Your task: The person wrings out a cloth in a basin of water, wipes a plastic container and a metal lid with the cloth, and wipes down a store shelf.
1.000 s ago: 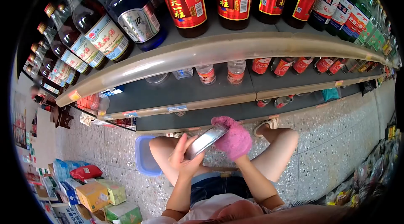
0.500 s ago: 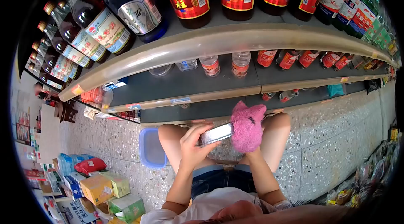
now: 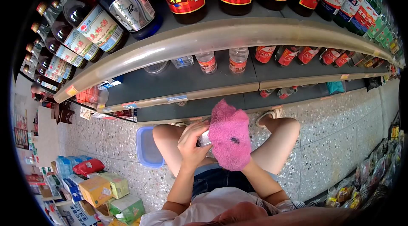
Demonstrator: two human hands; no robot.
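My left hand (image 3: 191, 143) is closed around a clear, silvery bottle-like container (image 3: 204, 139), held over my lap. Only a small part of the container shows; the rest is behind my fingers and a pink cloth. The fluffy pink cloth (image 3: 229, 139), with a small dark mark, drapes over my right hand and covers its fingers. Just the right wrist (image 3: 250, 170) comes out below it. The cloth presses against the container's right end.
Glass bottles (image 3: 102, 28) crowd the upper shelf (image 3: 187, 37). Small red-labelled bottles (image 3: 239, 60) stand on the shelf below. A blue plastic basin (image 3: 148, 147) sits on the floor by my left knee. Boxes (image 3: 95, 190) are piled at lower left, bagged goods (image 3: 365, 179) at lower right.
The pink cloth has moved left and now covers most of the container, which showed more fully before. My right knee has shifted outward, and a sandalled foot has come into view.
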